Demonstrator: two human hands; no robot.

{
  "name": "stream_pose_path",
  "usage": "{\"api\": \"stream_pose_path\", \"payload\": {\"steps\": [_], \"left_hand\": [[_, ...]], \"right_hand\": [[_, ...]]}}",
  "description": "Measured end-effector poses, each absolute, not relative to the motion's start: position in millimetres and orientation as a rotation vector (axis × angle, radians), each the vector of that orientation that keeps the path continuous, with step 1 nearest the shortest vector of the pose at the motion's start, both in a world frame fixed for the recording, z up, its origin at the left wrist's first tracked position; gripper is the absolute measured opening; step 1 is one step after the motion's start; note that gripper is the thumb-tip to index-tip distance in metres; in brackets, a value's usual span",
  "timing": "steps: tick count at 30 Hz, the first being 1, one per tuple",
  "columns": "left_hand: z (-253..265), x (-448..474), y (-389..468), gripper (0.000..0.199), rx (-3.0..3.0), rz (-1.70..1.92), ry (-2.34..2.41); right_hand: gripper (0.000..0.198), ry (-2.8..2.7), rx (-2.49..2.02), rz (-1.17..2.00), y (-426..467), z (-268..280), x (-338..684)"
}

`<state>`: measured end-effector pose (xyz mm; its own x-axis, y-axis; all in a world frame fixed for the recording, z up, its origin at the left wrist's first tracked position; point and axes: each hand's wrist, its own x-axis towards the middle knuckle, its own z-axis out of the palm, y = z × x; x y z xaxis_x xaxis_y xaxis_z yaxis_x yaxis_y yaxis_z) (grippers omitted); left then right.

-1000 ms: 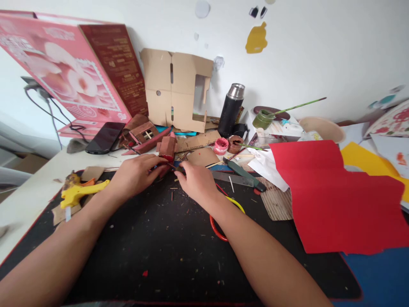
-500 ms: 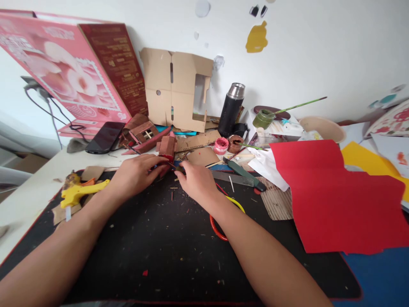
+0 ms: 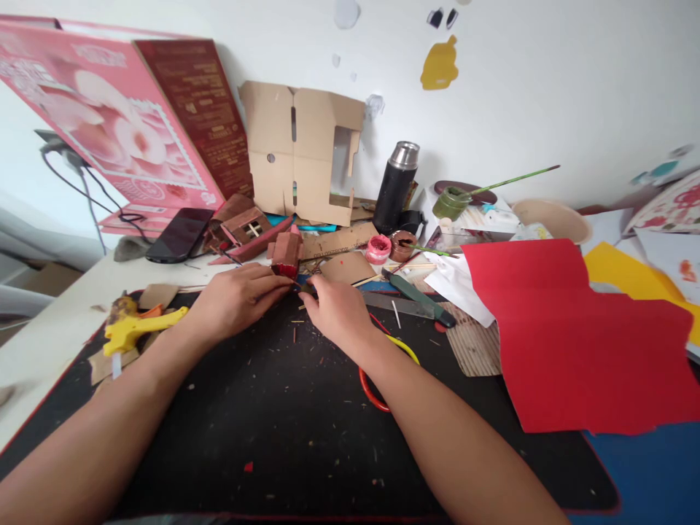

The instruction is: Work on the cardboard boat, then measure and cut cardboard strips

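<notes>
Close together near the back of the black mat (image 3: 306, 452), my two hands work at a small, thin, dark piece between their fingertips. My left hand (image 3: 240, 299) is closed in a pinch on one end of it. My right hand (image 3: 343, 310) is also closed, its thumb and finger around something small and dark that is mostly hidden. Right behind the fingertips stands a small reddish-brown model house (image 3: 285, 251) with a red lower edge. Further left lies a reddish-brown model boat (image 3: 259, 244) beside a piece with a window cut in it (image 3: 246, 226).
A yellow glue gun (image 3: 131, 332) lies left of my left forearm. Red-and-yellow handles (image 3: 375, 397) show by my right forearm. To the right are a green utility knife (image 3: 418, 295) and red card (image 3: 580, 343). Behind stand paint jars (image 3: 378, 250) and a black flask (image 3: 394, 189).
My left hand's fingers have shifted slightly right, towards my right hand, and lie closer together. My right hand has hardly moved.
</notes>
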<state>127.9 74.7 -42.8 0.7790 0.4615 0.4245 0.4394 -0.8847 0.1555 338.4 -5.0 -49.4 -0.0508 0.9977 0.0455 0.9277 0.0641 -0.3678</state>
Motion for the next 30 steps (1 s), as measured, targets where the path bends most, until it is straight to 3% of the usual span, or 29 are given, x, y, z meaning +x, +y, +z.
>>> {"api": "stream_pose_path", "payload": {"steps": [30], "left_hand": [[-45.2,127.2,75.6,0.037,2.872,0.65,0.78]], "right_hand": [[0.035,-2.068,-1.926,0.354,-6.2,-49.4,338.9]]}}
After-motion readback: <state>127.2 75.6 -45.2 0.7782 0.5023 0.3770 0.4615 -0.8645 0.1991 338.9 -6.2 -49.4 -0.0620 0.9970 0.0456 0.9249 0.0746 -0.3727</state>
